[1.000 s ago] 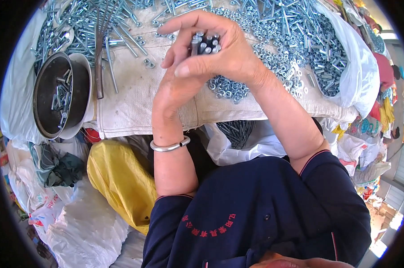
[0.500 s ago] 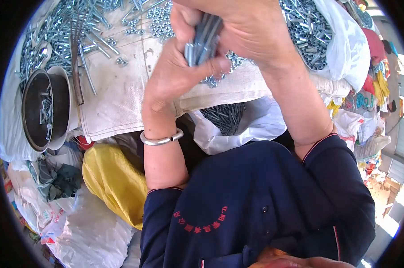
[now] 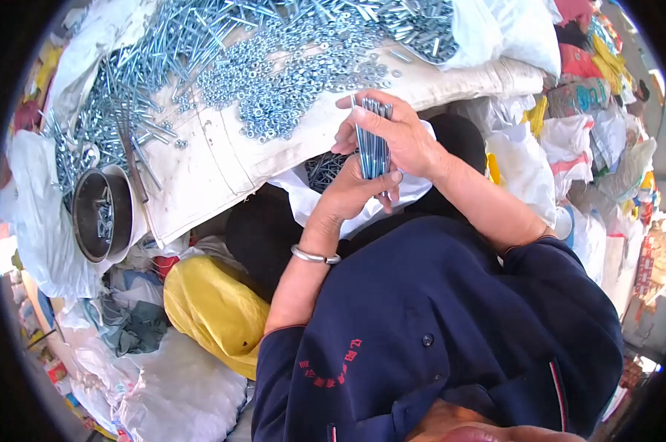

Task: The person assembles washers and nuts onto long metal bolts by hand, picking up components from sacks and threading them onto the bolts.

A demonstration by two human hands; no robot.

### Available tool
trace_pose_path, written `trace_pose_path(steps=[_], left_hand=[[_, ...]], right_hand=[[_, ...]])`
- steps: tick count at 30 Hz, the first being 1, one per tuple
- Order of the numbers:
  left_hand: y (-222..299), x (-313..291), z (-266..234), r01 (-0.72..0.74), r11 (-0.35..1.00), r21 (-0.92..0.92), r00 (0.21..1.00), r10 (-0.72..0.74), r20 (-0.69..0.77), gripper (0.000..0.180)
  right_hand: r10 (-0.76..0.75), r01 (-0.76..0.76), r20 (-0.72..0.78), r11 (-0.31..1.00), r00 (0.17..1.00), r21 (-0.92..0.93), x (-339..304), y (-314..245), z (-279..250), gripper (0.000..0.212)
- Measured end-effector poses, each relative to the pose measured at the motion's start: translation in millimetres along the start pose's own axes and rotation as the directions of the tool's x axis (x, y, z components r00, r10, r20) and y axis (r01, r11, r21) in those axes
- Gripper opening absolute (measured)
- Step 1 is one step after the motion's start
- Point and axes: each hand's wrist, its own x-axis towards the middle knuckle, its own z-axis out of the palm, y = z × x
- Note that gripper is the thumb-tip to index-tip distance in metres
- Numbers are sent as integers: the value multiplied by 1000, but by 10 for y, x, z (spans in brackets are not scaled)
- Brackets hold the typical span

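A bundle of slim silvery metal rods [image 3: 373,146] stands nearly upright between my hands, in front of the table edge. My left hand [image 3: 353,184] is closed round its lower part, the thumb across the front. From the right side, my right hand [image 3: 412,144] grips the upper part, with its fingers partly behind the rods. Below and behind the hands, an open white bag [image 3: 292,193] holds dark screw-like pieces [image 3: 322,171], partly covered by my hands. Nuts [image 3: 277,88] lie spread over the cloth-covered table [image 3: 230,158] beyond.
Long bolts and rods [image 3: 178,37] are heaped at the far left. Short metal tubes [image 3: 432,37] lie by a white bag at the far right. A dark bowl [image 3: 82,221] with a few bolts stands at the left edge, near a thin metal tool [image 3: 135,166]. A yellow sack [image 3: 211,306] lies below.
Both hands have come down and toward me with the rods, from over the table to above the white bag. The bundle now stands more upright, and the view has shifted.
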Motion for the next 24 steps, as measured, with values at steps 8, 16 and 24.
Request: trace_pose_path(steps=[8, 16, 24], left_hand=[[-351, -259, 635, 140, 980, 139, 933, -84, -350, 29], [-494, -425, 1131, 99, 963, 251, 903, 19, -428, 26], [-570, -580, 1161, 65, 983, 173, 759, 64, -647, 25]], right_hand=[[-34, 64, -137, 973, 990, 224, -779, 241, -231, 56], [-215, 192, -126, 966, 968, -175, -1337, 78, -372, 50], [-834, 888, 489, 3, 256, -460, -2005, -1556, 226, 16]])
